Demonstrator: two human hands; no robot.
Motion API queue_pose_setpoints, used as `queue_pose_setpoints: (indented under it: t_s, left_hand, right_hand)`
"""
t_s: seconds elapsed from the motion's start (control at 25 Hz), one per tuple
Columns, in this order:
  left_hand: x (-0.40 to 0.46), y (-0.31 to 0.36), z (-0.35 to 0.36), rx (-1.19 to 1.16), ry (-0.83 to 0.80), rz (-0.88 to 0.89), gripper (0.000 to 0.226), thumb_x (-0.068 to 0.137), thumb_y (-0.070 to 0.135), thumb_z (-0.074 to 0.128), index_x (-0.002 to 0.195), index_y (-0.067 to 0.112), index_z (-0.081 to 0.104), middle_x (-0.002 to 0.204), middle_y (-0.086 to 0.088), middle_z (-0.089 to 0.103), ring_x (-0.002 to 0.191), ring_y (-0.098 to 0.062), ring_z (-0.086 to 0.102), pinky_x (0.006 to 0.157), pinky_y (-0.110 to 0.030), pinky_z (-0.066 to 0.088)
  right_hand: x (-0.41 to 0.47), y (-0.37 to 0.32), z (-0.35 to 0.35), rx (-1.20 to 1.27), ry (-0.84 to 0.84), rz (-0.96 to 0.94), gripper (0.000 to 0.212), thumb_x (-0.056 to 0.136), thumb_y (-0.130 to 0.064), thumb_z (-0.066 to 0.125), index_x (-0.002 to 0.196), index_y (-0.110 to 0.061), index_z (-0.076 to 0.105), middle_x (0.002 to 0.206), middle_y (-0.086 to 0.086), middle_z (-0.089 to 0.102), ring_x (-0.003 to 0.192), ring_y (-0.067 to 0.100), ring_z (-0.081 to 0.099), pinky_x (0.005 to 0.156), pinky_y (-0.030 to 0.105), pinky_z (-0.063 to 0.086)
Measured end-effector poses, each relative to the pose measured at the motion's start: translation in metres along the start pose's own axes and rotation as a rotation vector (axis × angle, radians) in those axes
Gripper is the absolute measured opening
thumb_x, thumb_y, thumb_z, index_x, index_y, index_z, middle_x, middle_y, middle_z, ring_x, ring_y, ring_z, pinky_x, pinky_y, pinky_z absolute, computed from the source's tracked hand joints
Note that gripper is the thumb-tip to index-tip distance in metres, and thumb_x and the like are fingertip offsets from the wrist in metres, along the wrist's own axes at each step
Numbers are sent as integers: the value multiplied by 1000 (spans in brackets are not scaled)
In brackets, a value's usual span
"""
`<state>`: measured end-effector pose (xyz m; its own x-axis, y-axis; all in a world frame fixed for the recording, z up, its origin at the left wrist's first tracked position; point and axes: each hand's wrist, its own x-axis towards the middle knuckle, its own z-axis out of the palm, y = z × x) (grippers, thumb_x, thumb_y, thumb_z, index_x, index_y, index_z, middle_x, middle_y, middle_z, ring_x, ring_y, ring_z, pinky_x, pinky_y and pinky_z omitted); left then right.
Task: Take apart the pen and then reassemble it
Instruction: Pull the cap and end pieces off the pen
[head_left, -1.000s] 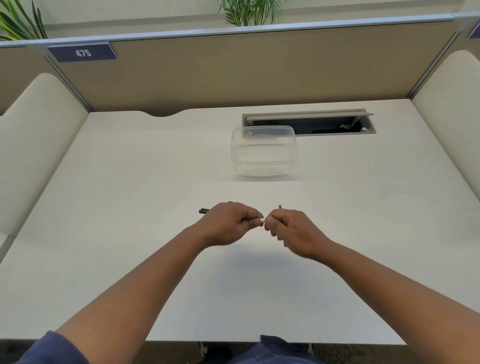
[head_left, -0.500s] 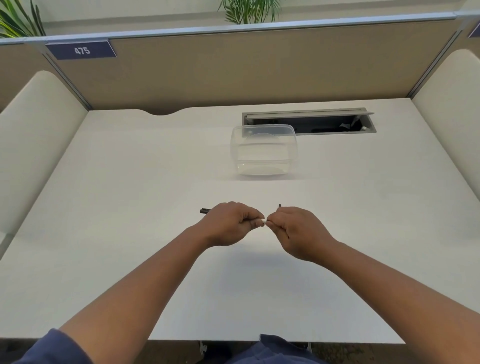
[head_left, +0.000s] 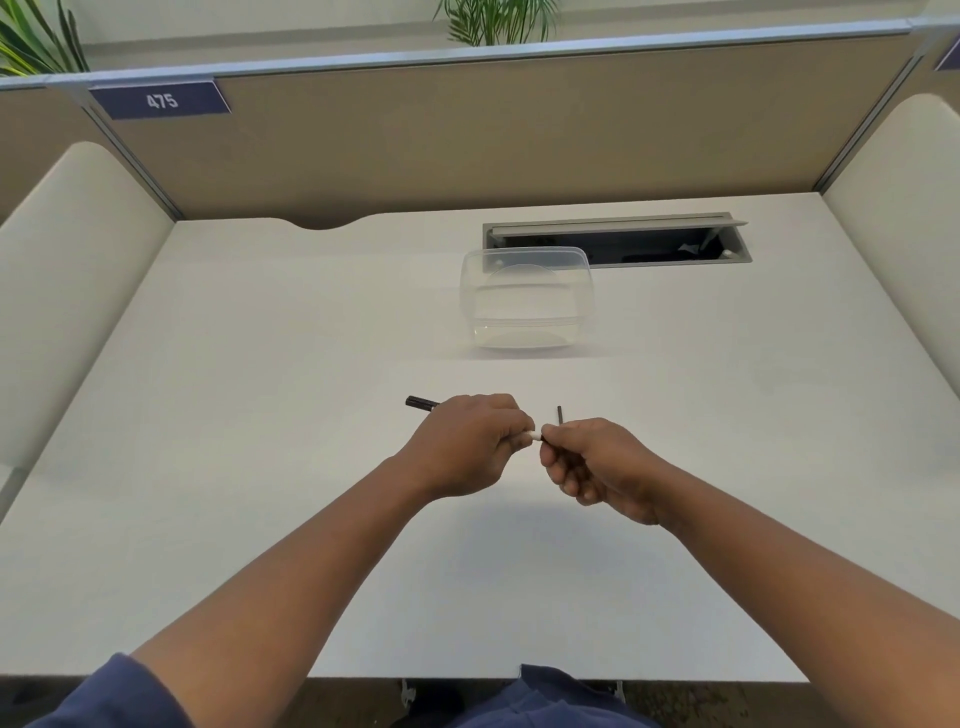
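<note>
My left hand (head_left: 467, 447) is closed around a pen barrel whose black end (head_left: 420, 402) sticks out to the left and whose white end (head_left: 531, 437) shows at my fingertips. My right hand (head_left: 597, 467) pinches a small dark part right at that white end. A thin dark rod (head_left: 560, 414) points up from behind my right hand; I cannot tell whether it is in the hand or lying on the desk. Both hands hover just above the white desk (head_left: 260, 415), nearly touching each other.
A clear plastic container (head_left: 527, 299) stands behind the hands. Behind it is an open cable slot (head_left: 618, 244) in the desk. Beige partition walls close in the back and both sides, with a sign reading 475 (head_left: 162, 100) at upper left.
My right hand has shifted slightly right and rotated, so a short dark piece now shows between it and the white end. My left hand has stayed put.
</note>
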<state>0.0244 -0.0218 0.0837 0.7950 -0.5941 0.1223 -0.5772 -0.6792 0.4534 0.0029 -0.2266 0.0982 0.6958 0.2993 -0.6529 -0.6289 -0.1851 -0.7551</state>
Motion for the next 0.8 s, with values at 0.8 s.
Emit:
queue_pose_setpoints:
  t_s: [0.8]
  left_hand:
    - [6, 10, -15, -44, -200, -123, 22, 103, 40, 49, 102, 34, 70, 81, 10, 63, 78, -12, 55, 69, -38, 52]
  right_hand:
    - [6, 14, -4, -287, 61, -340, 37, 104, -33, 49, 78, -12, 65, 71, 3, 62, 63, 13, 55, 57, 26, 42]
